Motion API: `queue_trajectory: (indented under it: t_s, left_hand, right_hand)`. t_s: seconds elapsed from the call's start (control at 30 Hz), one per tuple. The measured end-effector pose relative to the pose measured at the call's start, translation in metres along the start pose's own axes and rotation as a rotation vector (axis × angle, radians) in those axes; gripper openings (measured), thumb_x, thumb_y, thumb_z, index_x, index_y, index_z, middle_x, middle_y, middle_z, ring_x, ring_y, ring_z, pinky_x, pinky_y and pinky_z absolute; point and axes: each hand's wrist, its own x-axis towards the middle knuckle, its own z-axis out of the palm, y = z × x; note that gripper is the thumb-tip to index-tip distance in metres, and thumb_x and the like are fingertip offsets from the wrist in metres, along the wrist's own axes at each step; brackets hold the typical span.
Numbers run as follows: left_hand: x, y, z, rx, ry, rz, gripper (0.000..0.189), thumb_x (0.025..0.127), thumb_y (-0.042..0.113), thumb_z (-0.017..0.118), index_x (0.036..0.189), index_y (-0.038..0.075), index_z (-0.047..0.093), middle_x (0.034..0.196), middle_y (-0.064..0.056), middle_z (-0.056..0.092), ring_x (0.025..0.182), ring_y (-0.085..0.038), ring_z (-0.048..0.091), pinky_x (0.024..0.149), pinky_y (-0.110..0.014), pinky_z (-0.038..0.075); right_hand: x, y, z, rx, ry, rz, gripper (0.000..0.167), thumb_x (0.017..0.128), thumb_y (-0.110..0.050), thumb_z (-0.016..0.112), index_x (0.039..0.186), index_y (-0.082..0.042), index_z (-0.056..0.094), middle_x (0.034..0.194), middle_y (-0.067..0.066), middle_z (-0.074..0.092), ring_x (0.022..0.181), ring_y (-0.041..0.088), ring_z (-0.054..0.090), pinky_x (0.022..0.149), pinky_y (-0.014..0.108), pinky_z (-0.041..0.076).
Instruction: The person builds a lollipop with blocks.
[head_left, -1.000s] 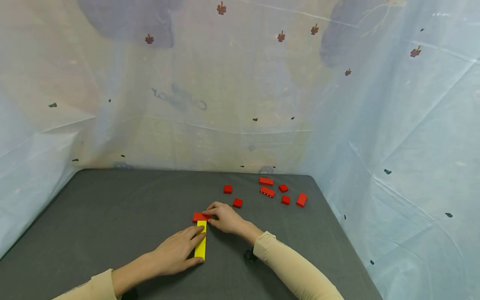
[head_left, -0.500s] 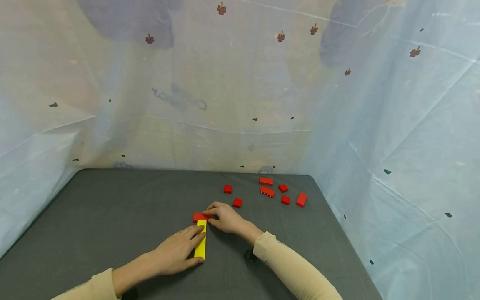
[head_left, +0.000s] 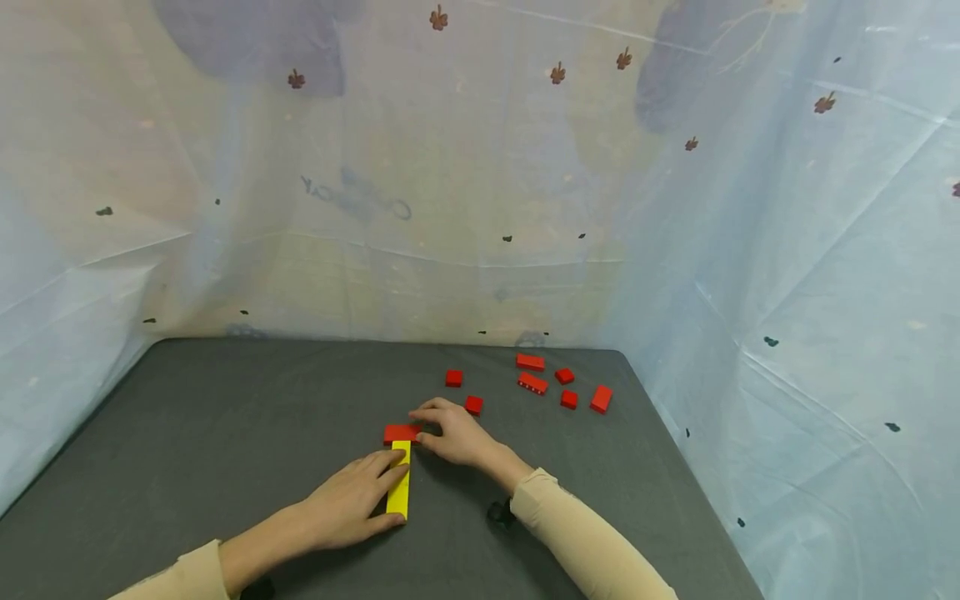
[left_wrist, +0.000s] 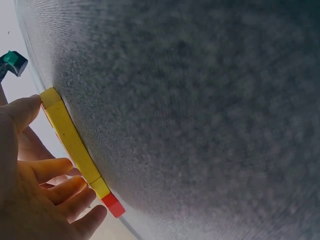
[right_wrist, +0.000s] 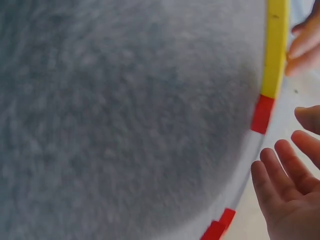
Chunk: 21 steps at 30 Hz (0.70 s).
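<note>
A long yellow bar of building bricks [head_left: 400,492] lies on the dark table, pointing away from me. Seams show near both its ends in the left wrist view. Across its far end sits a red brick [head_left: 397,434], against the yellow in the wrist views. My left hand [head_left: 348,504] rests on the bar, fingers lying over its top and thumb at its near end. My right hand [head_left: 459,435] hovers beside the red brick's right end. Its fingers [right_wrist: 277,170] are spread and apart from the brick in the right wrist view, holding nothing.
Beyond my right hand lie two small red bricks [head_left: 474,405], one farther back. Several more red bricks [head_left: 532,383] are scattered toward the table's back right corner. One of them shows pale dots on its side. A printed pale sheet [head_left: 420,250] hangs behind the table.
My right hand's fingers have let go of the red brick and lifted slightly to the right. The left hand stays on the yellow bar, and the bricks keep their places.
</note>
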Motion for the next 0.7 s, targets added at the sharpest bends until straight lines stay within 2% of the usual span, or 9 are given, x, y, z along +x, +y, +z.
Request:
queue_trajectory:
  t_s: [0.17,0.27,0.37,0.47,0.57,0.7]
  left_hand:
    - [-0.001,-0.005,-0.003,-0.016,0.016,-0.029,0.077,0.097,0.059,0.066,0.149,0.004,0.055,0.158,-0.015,0.045,0.143,-0.036,0.045,0.113,-0.059,0.041]
    - [0.0,-0.01,-0.006,-0.022,0.014,-0.037,0.081,0.095,0.061,0.067,0.15,0.002,0.054,0.159,-0.017,0.043,0.144,-0.038,0.043,0.113,-0.061,0.039]
    - [0.002,-0.015,-0.008,-0.032,-0.015,-0.036,0.086,0.094,0.062,0.067,0.152,0.001,0.051,0.161,-0.019,0.04,0.147,-0.039,0.04,0.114,-0.064,0.036]
    - [0.003,-0.017,-0.012,-0.053,-0.057,-0.035,0.091,0.092,0.065,0.067,0.154,0.002,0.047,0.164,-0.018,0.036,0.15,-0.039,0.035,0.115,-0.065,0.033]
    - [0.005,-0.018,-0.015,-0.074,-0.088,-0.029,0.094,0.091,0.068,0.067,0.156,0.003,0.045,0.165,-0.017,0.034,0.152,-0.039,0.031,0.116,-0.067,0.03]
    - [0.006,-0.018,-0.016,-0.074,-0.104,-0.019,0.096,0.09,0.069,0.068,0.157,0.003,0.045,0.166,-0.017,0.033,0.152,-0.039,0.031,0.117,-0.066,0.03]
  right_hand:
    - [-0.006,0.009,-0.011,0.079,0.117,0.008,0.042,0.104,-0.018,0.065,0.145,-0.007,0.062,0.141,0.008,0.059,0.125,0.026,0.061,0.1,0.041,0.054]
    - [-0.009,0.017,-0.019,0.135,0.184,0.051,0.042,0.104,-0.018,0.066,0.145,-0.008,0.062,0.144,0.008,0.058,0.124,0.028,0.062,0.098,0.044,0.055]
    - [-0.013,0.028,-0.024,0.187,0.246,0.111,0.042,0.102,-0.016,0.067,0.144,-0.008,0.063,0.145,0.008,0.059,0.125,0.029,0.062,0.098,0.048,0.055]
    - [-0.016,0.039,-0.026,0.19,0.294,0.163,0.043,0.101,-0.016,0.068,0.143,-0.007,0.064,0.144,0.009,0.06,0.129,0.03,0.059,0.1,0.051,0.053]
    - [-0.019,0.048,-0.028,0.162,0.311,0.207,0.042,0.101,-0.014,0.068,0.141,-0.005,0.065,0.143,0.011,0.061,0.132,0.032,0.058,0.103,0.053,0.052]
    - [-0.024,0.058,-0.03,0.117,0.284,0.257,0.042,0.1,-0.013,0.069,0.142,-0.005,0.065,0.143,0.014,0.06,0.132,0.036,0.057,0.106,0.056,0.049]
